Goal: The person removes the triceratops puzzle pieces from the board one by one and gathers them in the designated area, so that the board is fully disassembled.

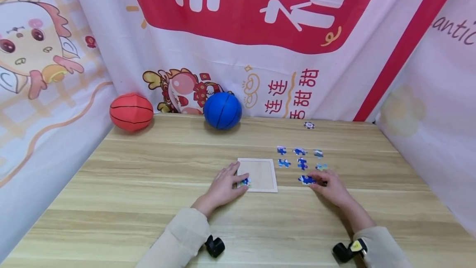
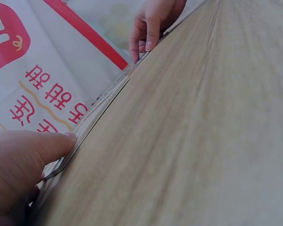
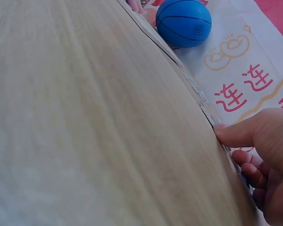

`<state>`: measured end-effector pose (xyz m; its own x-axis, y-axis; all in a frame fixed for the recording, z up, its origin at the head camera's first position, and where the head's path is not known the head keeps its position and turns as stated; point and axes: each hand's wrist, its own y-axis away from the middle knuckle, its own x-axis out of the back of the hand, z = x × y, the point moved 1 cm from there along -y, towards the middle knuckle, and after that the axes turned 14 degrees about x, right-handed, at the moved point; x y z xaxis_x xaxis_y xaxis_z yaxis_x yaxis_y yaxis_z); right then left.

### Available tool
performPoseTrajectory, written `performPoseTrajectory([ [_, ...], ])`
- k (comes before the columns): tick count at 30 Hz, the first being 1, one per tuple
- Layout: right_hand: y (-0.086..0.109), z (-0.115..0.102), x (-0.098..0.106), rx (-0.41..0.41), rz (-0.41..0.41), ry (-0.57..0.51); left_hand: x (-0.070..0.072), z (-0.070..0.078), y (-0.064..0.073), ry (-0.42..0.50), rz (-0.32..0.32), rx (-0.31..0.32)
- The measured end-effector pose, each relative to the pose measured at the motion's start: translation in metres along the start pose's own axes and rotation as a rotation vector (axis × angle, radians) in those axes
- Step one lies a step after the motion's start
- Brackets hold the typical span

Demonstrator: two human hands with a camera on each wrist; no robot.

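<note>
A shallow, light square puzzle tray (image 1: 262,177) lies flat on the wooden table, with one blue-and-green jigsaw piece (image 1: 245,181) in its lower left corner. My left hand (image 1: 223,185) rests over the tray's left side, fingers spread, with the thumb by the near edge and a finger beside that piece. To the right of the tray, my right hand (image 1: 329,187) pinches a dark blue jigsaw piece (image 1: 306,180) at its right end, low on the table. In the right wrist view its thumb (image 3: 238,135) reaches down to the tabletop and other fingers are curled.
Several loose jigsaw pieces (image 1: 302,163) lie in rows beyond the right hand. At the back stand a blue ball (image 1: 222,111) and a red ball (image 1: 131,112). A small round token (image 1: 309,125) lies near the printed cloth (image 1: 238,36) behind the table.
</note>
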<state>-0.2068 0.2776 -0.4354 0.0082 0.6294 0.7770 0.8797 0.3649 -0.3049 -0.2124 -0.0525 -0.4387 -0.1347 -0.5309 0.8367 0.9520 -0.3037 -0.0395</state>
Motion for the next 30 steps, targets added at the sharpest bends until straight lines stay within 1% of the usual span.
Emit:
performPoseTrajectory([
  [2,-0.002,-0.003,0.002,-0.008,-0.026,-0.019,0.000,-0.001,0.000,-0.002,0.001,-0.002],
  [4,-0.005,-0.007,0.006,-0.026,-0.044,-0.063,0.000,-0.001,0.000,-0.002,0.000,-0.002],
  [6,-0.009,-0.014,0.009,-0.045,-0.042,-0.102,0.000,-0.002,0.000,0.001,0.002,-0.002],
  [8,-0.015,-0.023,0.011,-0.055,-0.022,-0.134,-0.001,-0.002,0.000,0.000,0.005,-0.005],
  [9,-0.018,-0.028,0.012,-0.045,-0.003,-0.137,-0.001,-0.002,0.000,-0.001,0.006,-0.007],
  [12,-0.028,-0.045,0.007,0.020,0.034,-0.148,-0.001,-0.002,0.000,-0.004,0.013,-0.009],
  [14,-0.036,-0.055,0.000,0.071,0.042,-0.153,-0.001,-0.002,0.000,-0.004,0.013,-0.006],
  [16,-0.043,-0.065,-0.009,0.103,0.029,-0.192,-0.001,-0.003,0.000,0.001,0.011,-0.001],
  [18,-0.051,-0.074,-0.020,0.107,0.003,-0.227,0.000,-0.003,-0.001,0.011,0.009,-0.001],
  [21,-0.060,-0.087,-0.037,0.082,-0.044,-0.281,0.003,-0.003,-0.001,0.044,0.019,-0.007],
  [23,-0.065,-0.093,-0.048,0.072,-0.076,-0.283,0.007,-0.003,-0.001,0.064,0.027,-0.009],
  [26,-0.070,-0.100,-0.063,0.102,-0.120,-0.294,0.011,-0.006,-0.001,0.075,0.029,-0.003],
  [30,-0.072,-0.105,-0.079,0.141,-0.167,-0.309,0.012,-0.011,-0.002,0.044,0.025,0.025],
])
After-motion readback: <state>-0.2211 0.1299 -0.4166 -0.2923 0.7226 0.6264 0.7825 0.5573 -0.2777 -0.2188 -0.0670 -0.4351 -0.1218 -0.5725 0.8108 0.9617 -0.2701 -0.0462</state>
